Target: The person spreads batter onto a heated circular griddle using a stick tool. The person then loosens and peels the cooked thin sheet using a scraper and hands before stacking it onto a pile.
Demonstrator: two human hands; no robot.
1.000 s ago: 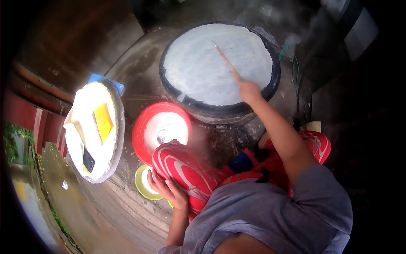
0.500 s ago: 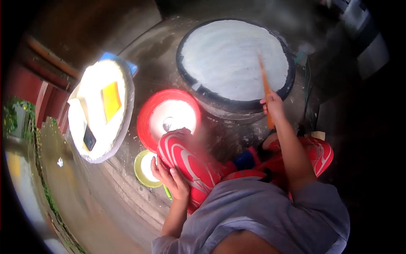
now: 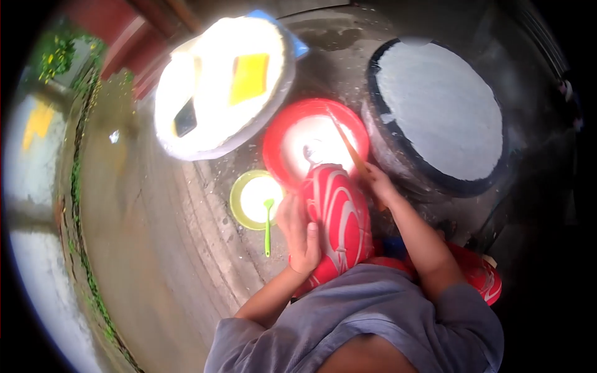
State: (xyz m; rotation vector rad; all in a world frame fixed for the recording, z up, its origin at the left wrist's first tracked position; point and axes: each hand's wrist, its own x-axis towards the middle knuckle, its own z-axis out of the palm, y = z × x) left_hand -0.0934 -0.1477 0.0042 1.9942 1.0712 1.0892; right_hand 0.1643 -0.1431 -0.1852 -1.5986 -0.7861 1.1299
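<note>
My right hand point(image 3: 380, 186) is closed around a long, thin wooden stick point(image 3: 349, 148). The stick's far end reaches over a red basin point(image 3: 272, 148) of white liquid, with a round metallic-looking shape in the liquid. To the right stands a round black griddle point(image 3: 380, 107), its top largely covered by a thin white sheet point(image 3: 438, 115). My left hand point(image 3: 300, 235) lies against my red-trousered knee point(image 3: 341, 217), fingers stretched out, holding nothing. Beside it is a small yellow-green bowl point(image 3: 239, 208) with white contents and a bright green brush or spoon point(image 3: 268, 231) across its edge.
At the upper left, a round white-covered surface point(image 3: 214, 56) carries a yellow packet point(image 3: 249, 78) and a dark phone point(image 3: 185, 118). Something blue point(image 3: 300, 46) shows behind its edge. A strip of green plants point(image 3: 81, 236) runs along the left.
My right hand has brought the stick from above the griddle leftward to the red basin. The view has turned left, so everything sits farther right. My left hand stays at the knee.
</note>
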